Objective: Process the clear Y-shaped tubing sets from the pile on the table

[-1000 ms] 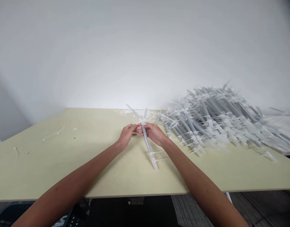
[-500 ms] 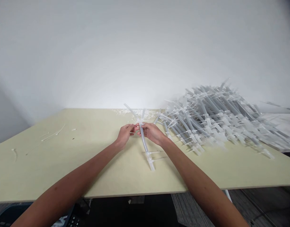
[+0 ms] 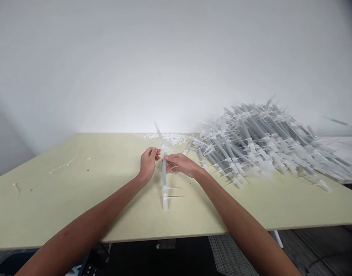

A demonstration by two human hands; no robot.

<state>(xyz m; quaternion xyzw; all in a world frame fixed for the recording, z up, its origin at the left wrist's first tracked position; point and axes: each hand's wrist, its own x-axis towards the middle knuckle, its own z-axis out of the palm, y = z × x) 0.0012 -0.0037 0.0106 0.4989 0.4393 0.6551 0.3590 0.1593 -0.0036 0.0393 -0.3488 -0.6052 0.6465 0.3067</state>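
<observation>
A translucent grey tube point(image 3: 164, 172) with whitish plastic fittings stands nearly in line with my view over the table. Thin cable ties stick out to the right from its near fitting point(image 3: 164, 191). My right hand point(image 3: 183, 164) grips the tube just below its upper fitting point(image 3: 165, 147), thumb and fingers closed around it. A clear tube piece slants up and left from that upper fitting. Just left of the tube, my left hand point(image 3: 148, 163) has its fingers pinched together near the upper fitting. Whatever lies between those fingertips is too small to make out.
A large heap of similar tube assemblies point(image 3: 250, 142) covers the table's right side. Behind my hands lies a scatter of white cable ties point(image 3: 176, 138). A few loose ties point(image 3: 61, 168) lie on the left of the pale yellow table point(image 3: 130, 226). A white wall point(image 3: 135, 69) rises behind.
The tube's near end has swung left, so it now points almost straight toward me. My left hand has moved slightly left, away from my right hand, which still holds the tube.
</observation>
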